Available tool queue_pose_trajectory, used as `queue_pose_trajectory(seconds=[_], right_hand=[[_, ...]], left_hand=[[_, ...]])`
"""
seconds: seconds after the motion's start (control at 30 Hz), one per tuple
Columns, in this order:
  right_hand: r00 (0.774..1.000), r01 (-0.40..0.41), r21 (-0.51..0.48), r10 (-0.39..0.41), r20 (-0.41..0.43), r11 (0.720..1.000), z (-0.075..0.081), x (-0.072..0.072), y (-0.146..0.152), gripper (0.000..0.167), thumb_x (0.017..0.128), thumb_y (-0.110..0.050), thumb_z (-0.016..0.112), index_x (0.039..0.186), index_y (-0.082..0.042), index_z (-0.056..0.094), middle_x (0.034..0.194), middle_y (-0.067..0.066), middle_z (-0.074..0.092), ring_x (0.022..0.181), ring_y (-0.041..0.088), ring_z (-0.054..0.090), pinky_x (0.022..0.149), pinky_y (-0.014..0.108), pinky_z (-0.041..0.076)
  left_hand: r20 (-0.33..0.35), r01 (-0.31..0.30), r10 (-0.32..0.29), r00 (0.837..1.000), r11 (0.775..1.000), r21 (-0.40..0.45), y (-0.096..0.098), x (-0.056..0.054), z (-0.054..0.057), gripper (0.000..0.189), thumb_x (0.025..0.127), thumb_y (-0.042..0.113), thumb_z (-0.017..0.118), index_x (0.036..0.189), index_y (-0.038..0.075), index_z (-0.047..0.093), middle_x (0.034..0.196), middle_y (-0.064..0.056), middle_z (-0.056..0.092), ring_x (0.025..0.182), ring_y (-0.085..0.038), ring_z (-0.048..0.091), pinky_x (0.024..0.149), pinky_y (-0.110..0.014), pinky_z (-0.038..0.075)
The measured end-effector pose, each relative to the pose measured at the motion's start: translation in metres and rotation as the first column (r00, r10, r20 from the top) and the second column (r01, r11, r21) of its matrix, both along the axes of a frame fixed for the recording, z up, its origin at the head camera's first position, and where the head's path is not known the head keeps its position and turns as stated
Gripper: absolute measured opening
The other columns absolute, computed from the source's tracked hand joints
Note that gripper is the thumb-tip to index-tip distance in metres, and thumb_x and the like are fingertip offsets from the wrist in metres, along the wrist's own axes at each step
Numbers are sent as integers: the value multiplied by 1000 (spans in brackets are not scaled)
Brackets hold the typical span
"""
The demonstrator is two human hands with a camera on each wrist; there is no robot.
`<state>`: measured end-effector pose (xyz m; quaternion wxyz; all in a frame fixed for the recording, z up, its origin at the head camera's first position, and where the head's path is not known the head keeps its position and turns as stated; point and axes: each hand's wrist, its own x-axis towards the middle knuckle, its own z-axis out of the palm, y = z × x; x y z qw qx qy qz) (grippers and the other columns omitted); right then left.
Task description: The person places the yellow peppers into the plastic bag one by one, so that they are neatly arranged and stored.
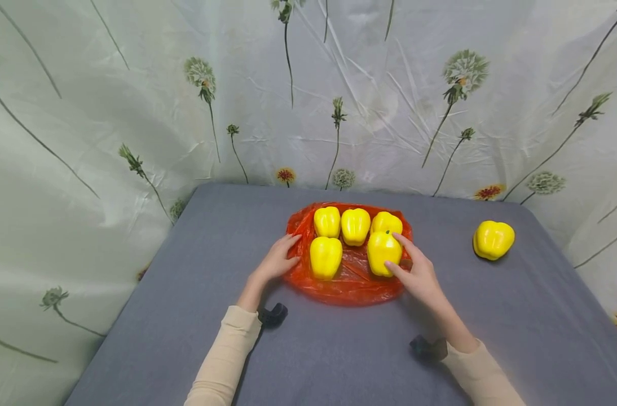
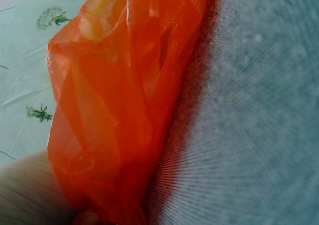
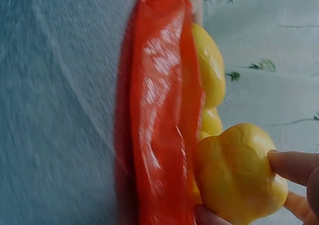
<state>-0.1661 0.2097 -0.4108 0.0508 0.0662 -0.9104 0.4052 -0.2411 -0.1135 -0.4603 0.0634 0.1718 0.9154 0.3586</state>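
Observation:
A red plastic bag [image 1: 349, 290] lies spread on the table with its mouth facing up. Several yellow bell peppers sit in it, such as one at the front left [image 1: 326, 258] and one at the back [image 1: 356, 226]. My left hand [image 1: 277, 258] holds the bag's left edge; in the left wrist view the red film [image 2: 114, 115] covers part of that hand. With thumb and fingers, my right hand [image 1: 416, 273] grips a yellow bell pepper [image 1: 383, 254] at the bag's front right. The right wrist view shows this pepper [image 3: 241, 175] beside the bag's side [image 3: 159, 110].
Another yellow bell pepper [image 1: 493, 239] lies alone on the grey-covered table [image 1: 197, 282], to the right of the bag. Behind the table hangs a pale curtain [image 1: 369, 101] printed with flowers. Dark camera mounts show at both wrists.

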Motion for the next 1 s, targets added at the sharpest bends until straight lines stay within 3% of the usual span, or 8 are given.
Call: queue_pose_trajectory(seconds=[0.4,0.67,0.87,1.0], right_hand=[[1000,-22,-36,22,16,999,-12,-5,-26,64,85,-20,67,142,-14,38,139,17,48,97,30,61,82,42,56],[997,-67,-92,70,35,994,-19,-4,-39,64,85,-22,67,142,-13,38,139,15,48,109,32,58,91,46,53],[996,-88,-80,88,-13,993,-21,-4,-44,64,84,-22,68,141,-11,40,138,16,49,112,32,58,91,47,52],[996,-85,-53,84,-12,995,-21,-5,-46,64,84,-22,69,140,-12,40,137,15,50,110,32,58,89,46,54]], left_hand=[[2,0,1,1000,1000,-13,3,1,2,58,88,15,57,142,5,39,149,-21,34,139,-38,29,115,-54,25],[-6,6,-6,1000,1000,10,3,2,2,56,89,15,56,142,6,39,149,-22,35,140,-39,29,115,-55,23],[-72,24,-21,997,999,39,0,3,0,53,90,20,53,141,11,41,147,-22,38,138,-38,31,115,-55,23],[-56,11,-8,998,999,38,0,0,-1,54,89,14,55,141,6,41,147,-23,37,139,-40,30,115,-57,20]])
